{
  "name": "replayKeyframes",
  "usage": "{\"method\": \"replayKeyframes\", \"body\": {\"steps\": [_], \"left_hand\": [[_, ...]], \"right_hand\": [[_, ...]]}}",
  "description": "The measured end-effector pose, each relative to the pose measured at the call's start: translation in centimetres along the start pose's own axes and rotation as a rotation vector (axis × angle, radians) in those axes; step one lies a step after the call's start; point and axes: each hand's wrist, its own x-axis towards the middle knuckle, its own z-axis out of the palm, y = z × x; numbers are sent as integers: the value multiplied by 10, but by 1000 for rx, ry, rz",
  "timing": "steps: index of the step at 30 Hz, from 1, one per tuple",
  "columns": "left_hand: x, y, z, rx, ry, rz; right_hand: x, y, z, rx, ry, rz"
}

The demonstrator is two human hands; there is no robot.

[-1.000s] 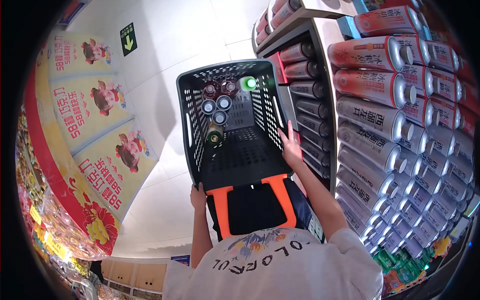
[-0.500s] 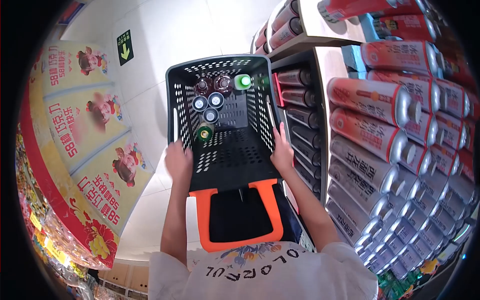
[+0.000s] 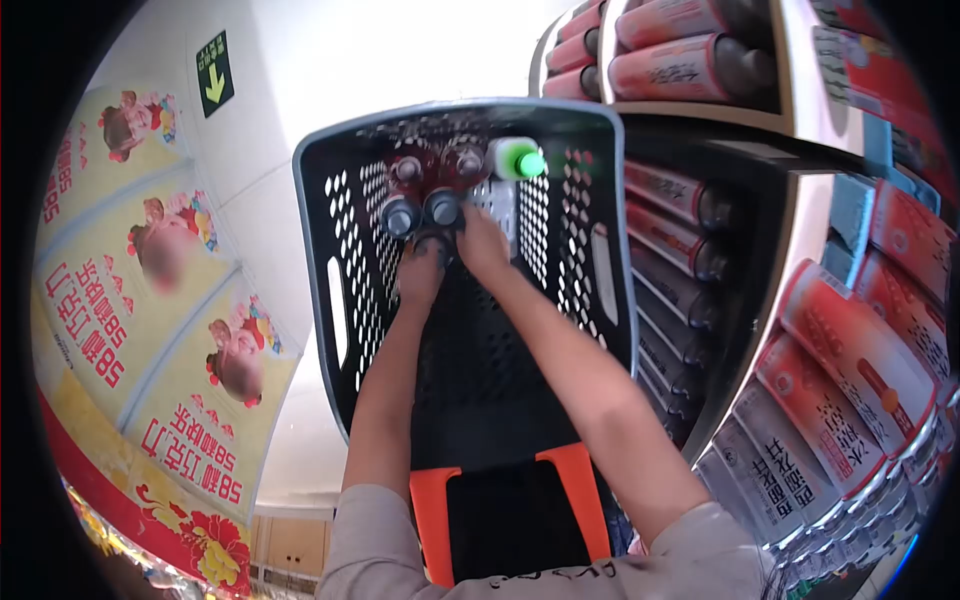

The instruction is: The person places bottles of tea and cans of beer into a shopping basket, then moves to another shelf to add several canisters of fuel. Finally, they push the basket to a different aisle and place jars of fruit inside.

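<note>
Head view: hands now deep inside the black perforated plastic shopping basket (image 3: pixel 340 250), off its rim.
Left hand (image 3: pixel 420 275): fingers curled on the dark-capped bottle (image 3: pixel 432 240) lying at their tips; grip unclear.
Right hand (image 3: pixel 483 245): moved in from the rim, fingertips touching the same bottle cluster (image 3: pixel 425 190); closure hidden.
Green-capped white bottle (image 3: pixel 515 160): just beyond right fingertips, untouched.
Meaning: bottles likely being rearranged.

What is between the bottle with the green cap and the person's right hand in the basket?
In the head view, only bare perforated basket wall separates the green-capped bottle from the right hand.

both arms outstretched, hands (image 3: pixel 450 262) together, fingers seemingly curled
</note>
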Motion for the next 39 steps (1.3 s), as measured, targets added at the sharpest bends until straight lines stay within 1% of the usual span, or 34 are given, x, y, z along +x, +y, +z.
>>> {"method": "replayKeyframes", "body": {"steps": [1,2,5,8,9,11,12,14,17,18,19,20,21,22,25,27,28,31,33,37,38,39], "left_hand": [[-8,-4,0,-14,7,65],[-16,-5,1,-18,78,173],[-38,0,-2,-110,122,253],[-47,1,2,-110,121,284],[-47,3,1,-98,121,300],[-46,8,5,-148,120,254],[-46,11,9,-175,117,232],[-44,14,14,-212,25,191],[-42,20,19,-175,-133,86],[-37,23,19,-146,-179,62],[-34,24,19,-125,-165,64],[-34,22,21,-105,-158,64],[-32,21,21,-106,-168,58],[-32,21,23,-107,-184,51],[-22,31,12,-63,-197,46],[-18,38,12,-86,-196,16],[-19,40,13,-91,-200,-11],[-21,39,14,-118,-167,21],[-24,40,13,-116,-193,-9],[-29,45,9,-130,-160,-95],[-29,44,10,-124,-114,-68],[-30,44,12,-120,-71,-38]], "right_hand": [[5,-2,7,-13,-31,-40],[14,-5,11,-27,-48,-91],[28,-4,29,-142,-97,-153],[37,-7,39,-223,-140,-82],[43,-7,41,-224,-114,-112],[46,-1,41,-227,-67,-164],[44,6,38,-180,-78,-190],[43,20,33,-82,-100,-250],[24,42,28,-15,-94,-132],[18,47,24,-5,-143,-60],[11,58,26,-45,-98,-109],[5,62,22,-39,-127,-91],[-1,68,21,-55,-56,-142],[-7,72,23,-81,-89,-44],[-18,95,27,-139,-98,27],[-28,106,16,-106,-141,169],[-34,114,10,-113,-190,141],[-41,121,25,-145,-186,182],[-40,118,39,-99,-83,256],[-33,87,28,71,-47,557],[-28,87,30,119,13,624],[-29,88,32,101,29,616]]}}
